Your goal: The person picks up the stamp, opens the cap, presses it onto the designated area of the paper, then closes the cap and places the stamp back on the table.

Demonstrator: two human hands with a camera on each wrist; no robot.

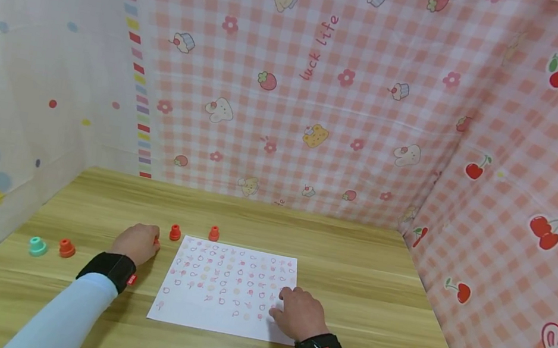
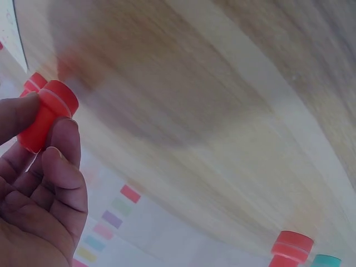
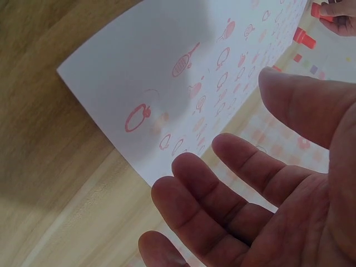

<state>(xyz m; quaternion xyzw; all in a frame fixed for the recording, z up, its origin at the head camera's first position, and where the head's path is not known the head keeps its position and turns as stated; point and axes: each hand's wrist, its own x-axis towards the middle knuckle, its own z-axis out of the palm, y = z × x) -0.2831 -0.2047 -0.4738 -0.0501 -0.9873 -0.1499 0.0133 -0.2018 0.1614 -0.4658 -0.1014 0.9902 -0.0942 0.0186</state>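
My left hand (image 1: 135,244) pinches a red toy stamp (image 2: 49,114) between thumb and fingers, just above the table left of the paper. In the head view the hand covers most of that stamp. A white sheet of paper (image 1: 199,310) lies flat, covered with rows of small red and orange printed pictures, among them a racket and ring-like shapes in the right wrist view. Over the sheet's right edge hovers my right hand (image 1: 302,314), fingers loosely bent and apart, with nothing in it.
Two red stamps (image 1: 175,232) (image 1: 214,233) stand behind the paper's far left part. Farther left, another red stamp (image 1: 66,249) stands beside a teal stamp (image 1: 37,247). A checked cloth (image 1: 288,109) hangs behind the wooden table (image 1: 364,253), and cloth also borders both sides.
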